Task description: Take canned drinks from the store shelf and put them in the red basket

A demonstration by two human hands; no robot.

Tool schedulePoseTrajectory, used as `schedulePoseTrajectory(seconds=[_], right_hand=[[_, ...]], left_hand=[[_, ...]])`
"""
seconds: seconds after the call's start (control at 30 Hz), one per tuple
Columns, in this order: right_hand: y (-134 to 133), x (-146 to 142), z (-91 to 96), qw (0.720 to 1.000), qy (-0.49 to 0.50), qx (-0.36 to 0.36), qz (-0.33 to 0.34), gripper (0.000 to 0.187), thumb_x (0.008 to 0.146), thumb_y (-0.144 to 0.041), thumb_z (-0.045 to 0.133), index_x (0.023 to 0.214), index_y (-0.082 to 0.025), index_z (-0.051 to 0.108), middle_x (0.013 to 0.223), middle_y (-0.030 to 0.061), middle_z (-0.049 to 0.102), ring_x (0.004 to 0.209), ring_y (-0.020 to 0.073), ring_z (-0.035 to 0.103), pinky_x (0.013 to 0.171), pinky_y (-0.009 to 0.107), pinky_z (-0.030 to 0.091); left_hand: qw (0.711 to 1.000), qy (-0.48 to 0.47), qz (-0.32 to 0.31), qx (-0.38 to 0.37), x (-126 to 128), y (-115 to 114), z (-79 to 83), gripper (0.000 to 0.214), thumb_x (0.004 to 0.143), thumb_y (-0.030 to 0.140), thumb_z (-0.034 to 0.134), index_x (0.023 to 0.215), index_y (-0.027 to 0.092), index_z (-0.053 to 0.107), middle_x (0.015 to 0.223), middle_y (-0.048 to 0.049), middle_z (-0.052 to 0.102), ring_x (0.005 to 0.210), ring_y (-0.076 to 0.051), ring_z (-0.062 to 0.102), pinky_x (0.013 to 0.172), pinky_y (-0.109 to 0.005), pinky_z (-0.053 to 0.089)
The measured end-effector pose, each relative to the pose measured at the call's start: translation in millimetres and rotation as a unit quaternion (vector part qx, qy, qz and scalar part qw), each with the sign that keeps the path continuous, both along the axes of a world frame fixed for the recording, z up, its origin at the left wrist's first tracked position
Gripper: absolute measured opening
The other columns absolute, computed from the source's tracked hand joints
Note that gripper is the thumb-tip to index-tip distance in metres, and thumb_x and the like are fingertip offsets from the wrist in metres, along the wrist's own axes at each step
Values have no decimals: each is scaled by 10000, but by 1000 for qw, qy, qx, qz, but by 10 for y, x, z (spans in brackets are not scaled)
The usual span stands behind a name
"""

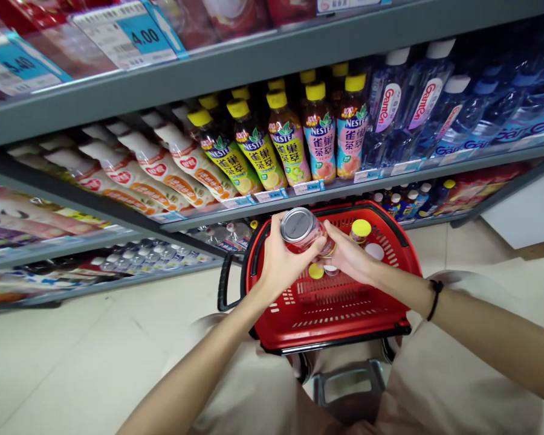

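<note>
Between both hands I hold a can (pixel 298 226) with a bare metal end, tilted over the red shopping basket (pixel 335 329). The fingers of my left hand (pixel 278 257) wrap its near left side. My right hand (pixel 347 257) grips the lower right part, and its wrist bears a dark band. Much of the can's label is covered by my fingers. Inside the basket stand several containers, among them one with a yellow cap (pixel 361 228), one with a white lid (pixel 374 251) and another yellow cap (pixel 316 271) just below the can.
Shelves in front carry Nestea bottles (pixel 283 139), white drink bottles with orange labels (pixel 156 160) and Ganten water bottles (pixel 390 99). A grey shelf edge (pixel 236 66) with price tags runs above. The basket's black handle (pixel 224 284) sticks out leftward over the tiled floor (pixel 72 356).
</note>
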State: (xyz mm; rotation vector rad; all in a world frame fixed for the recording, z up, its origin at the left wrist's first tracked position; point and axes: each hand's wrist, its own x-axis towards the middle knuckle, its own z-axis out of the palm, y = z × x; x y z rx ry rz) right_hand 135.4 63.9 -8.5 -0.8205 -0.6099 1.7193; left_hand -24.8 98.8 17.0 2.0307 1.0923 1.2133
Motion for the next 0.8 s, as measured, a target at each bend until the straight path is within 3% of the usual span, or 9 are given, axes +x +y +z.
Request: schedulePoseTrajectory(seconds=[0.1,0.2,0.27,0.33,0.4,0.47,0.6,0.67,0.8], right_hand=[[43,63,-29,998,-53,-5,29,529,869,-743,646,866,-216,594,605,-5,611,464,142,515,398,224,343],[82,131,-50,995,-95,-33,-14,599,833,-812,594,738,-223,535,529,-9,533,409,120,433,364,222,220],[102,174,-57,991,-117,-49,-38,587,806,-794,631,713,-226,516,506,-30,481,391,99,359,364,218,157],[123,219,-68,989,-140,-34,-13,553,795,-756,663,703,-231,514,480,-53,413,385,90,284,375,226,115],[144,266,-89,984,-179,4,27,516,814,-717,651,688,-235,517,475,-63,371,401,95,262,395,242,123],[158,312,-116,967,-247,57,39,469,861,-646,609,661,-232,519,512,-46,410,460,114,334,439,256,202],[147,373,-169,892,-413,181,28,363,923,-384,517,598,-221,501,613,-12,510,640,162,443,609,286,323],[129,383,-189,863,-459,209,34,324,909,-312,497,596,-226,496,610,-11,507,656,175,440,633,295,320],[112,379,-210,841,-491,213,84,281,877,-284,475,603,-241,430,571,-9,486,612,185,428,606,304,290]], left_hand=[[991,36,-100,83,-31,17,51,699,868,439,792,1402,165,435,1337,-142,655,1208,-255,674,1048,-396,553],[972,82,-187,116,-75,36,76,799,914,397,761,1552,173,335,1522,-190,537,1408,-298,558,1167,-436,486],[964,101,-209,127,-106,43,75,845,911,378,779,1595,193,318,1567,-196,499,1451,-311,519,1202,-456,456],[959,102,-219,148,-128,41,68,853,874,370,829,1576,213,371,1520,-187,546,1406,-315,556,1188,-471,468],[952,79,-243,168,-132,24,60,817,823,356,882,1505,221,452,1421,-171,614,1327,-310,605,1141,-471,503],[943,50,-281,169,-112,-16,49,734,800,338,903,1411,222,513,1339,-157,651,1262,-295,636,1091,-454,532],[932,41,-321,161,-42,-128,-9,578,826,364,882,1282,229,555,1230,-129,688,1162,-267,673,1028,-435,556],[934,43,-313,164,-16,-170,-57,561,828,373,876,1267,237,553,1193,-114,697,1130,-262,682,1009,-437,561],[939,12,-304,162,0,-186,-151,657,768,327,917,1297,230,539,1190,-117,691,1113,-261,680,990,-432,567]])
